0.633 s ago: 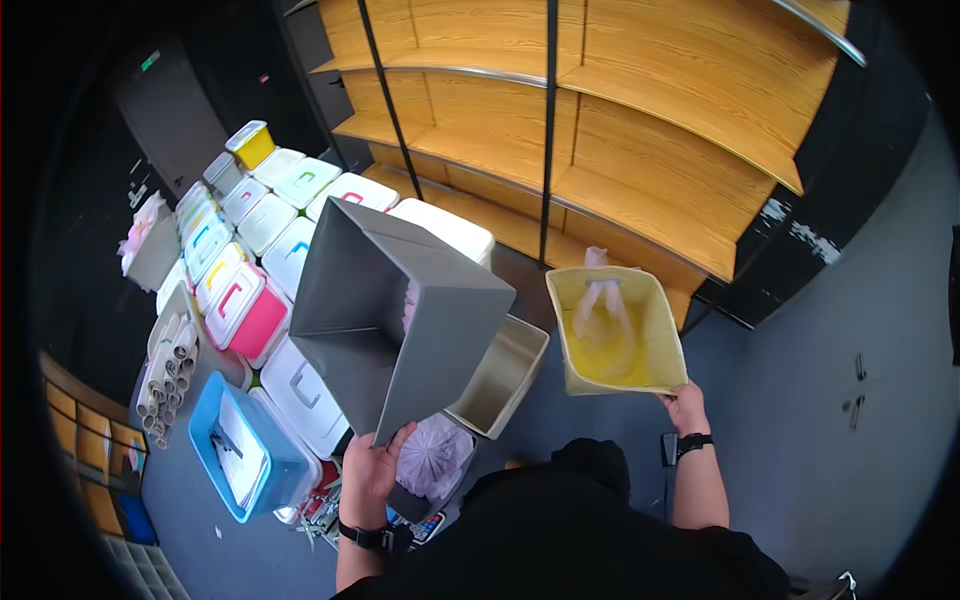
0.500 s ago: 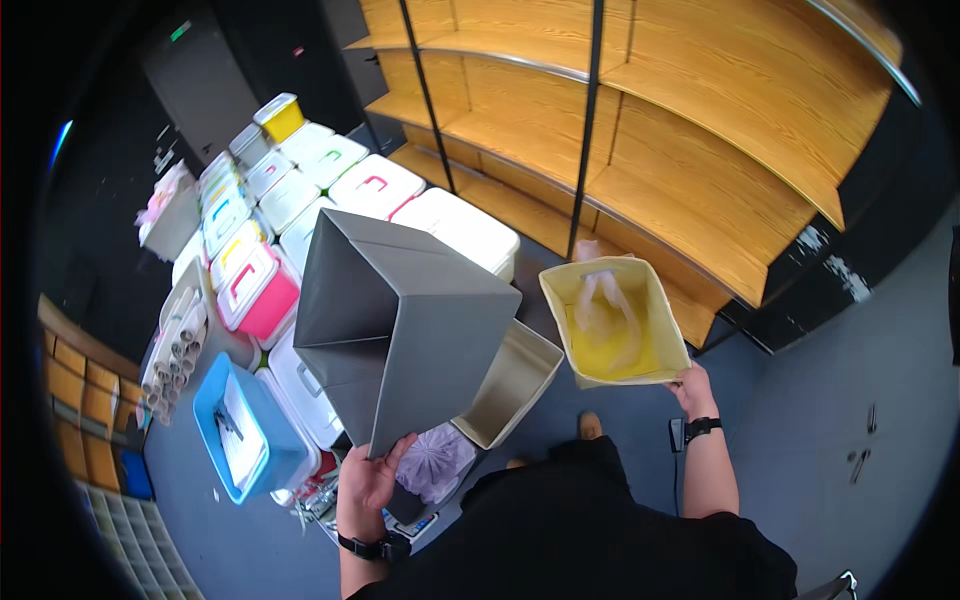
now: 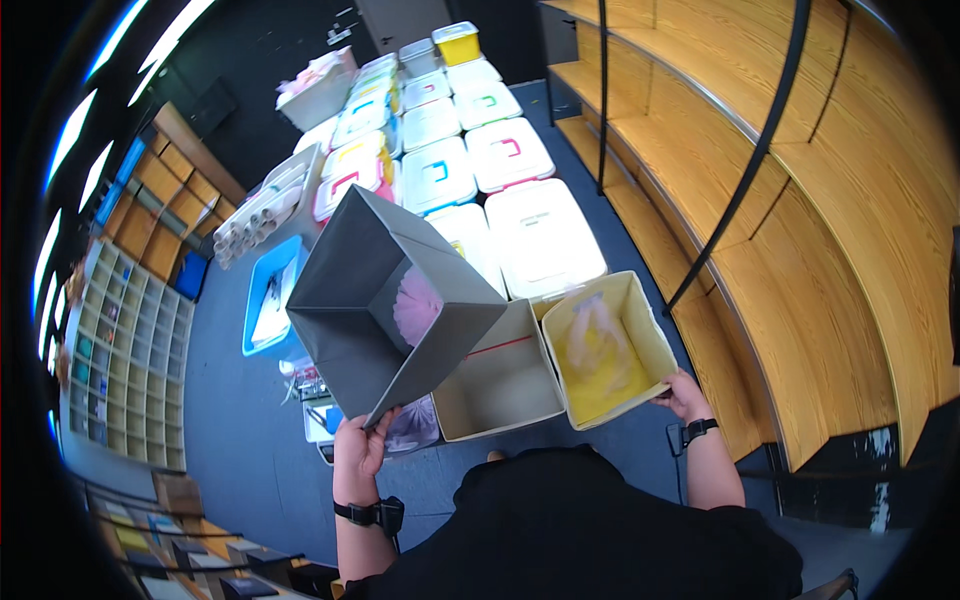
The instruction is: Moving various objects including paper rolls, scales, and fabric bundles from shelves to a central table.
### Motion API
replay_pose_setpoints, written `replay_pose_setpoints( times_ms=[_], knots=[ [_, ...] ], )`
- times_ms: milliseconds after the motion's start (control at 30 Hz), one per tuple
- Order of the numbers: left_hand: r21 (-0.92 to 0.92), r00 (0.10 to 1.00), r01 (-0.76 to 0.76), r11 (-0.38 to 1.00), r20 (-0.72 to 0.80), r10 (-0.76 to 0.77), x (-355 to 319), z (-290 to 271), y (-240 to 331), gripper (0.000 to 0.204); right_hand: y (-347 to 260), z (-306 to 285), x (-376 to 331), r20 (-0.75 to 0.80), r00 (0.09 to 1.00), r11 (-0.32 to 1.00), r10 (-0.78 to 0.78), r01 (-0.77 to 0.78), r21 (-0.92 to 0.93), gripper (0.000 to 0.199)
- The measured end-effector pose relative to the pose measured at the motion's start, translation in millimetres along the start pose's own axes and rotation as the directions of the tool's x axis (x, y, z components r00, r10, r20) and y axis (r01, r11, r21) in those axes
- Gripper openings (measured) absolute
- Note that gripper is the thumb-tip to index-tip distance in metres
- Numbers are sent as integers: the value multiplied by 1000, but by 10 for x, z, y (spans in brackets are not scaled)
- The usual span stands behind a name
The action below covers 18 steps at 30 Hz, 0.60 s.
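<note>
Head view: the left hand grips the bottom corner of a grey bin, held up and tilted, mouth facing upward toward the camera. The right hand pinches the rim of a yellow bin with its mouth up. Both look light, soft-walled and floppy; rims or corners give the best hold.

I see a grey bin with pink fabric inside; yellow bin cream-walled; beige bin between; white-lidded tubs; blue tray; wood-grain shelves.
</note>
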State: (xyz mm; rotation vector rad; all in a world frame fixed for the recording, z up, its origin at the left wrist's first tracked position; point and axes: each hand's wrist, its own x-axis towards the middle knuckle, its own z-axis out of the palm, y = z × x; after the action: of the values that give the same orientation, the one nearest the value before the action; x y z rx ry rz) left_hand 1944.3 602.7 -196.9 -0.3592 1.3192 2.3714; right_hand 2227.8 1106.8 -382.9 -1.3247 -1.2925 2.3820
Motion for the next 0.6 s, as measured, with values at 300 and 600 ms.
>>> replay_pose_setpoints(
  times_ms=[300, 600],
  knots=[
    [-32, 1000, -17, 999, -20, 17, -65, -136, 1, 31, 31, 260, 323, 103, 988, 961, -114, 83, 263, 41],
    [84, 989, -144, 986, 48, 141, 441, -212, 731, 37, 286, 234, -81, -87, 983, 971, -159, 172, 168, 64]
  ],
)
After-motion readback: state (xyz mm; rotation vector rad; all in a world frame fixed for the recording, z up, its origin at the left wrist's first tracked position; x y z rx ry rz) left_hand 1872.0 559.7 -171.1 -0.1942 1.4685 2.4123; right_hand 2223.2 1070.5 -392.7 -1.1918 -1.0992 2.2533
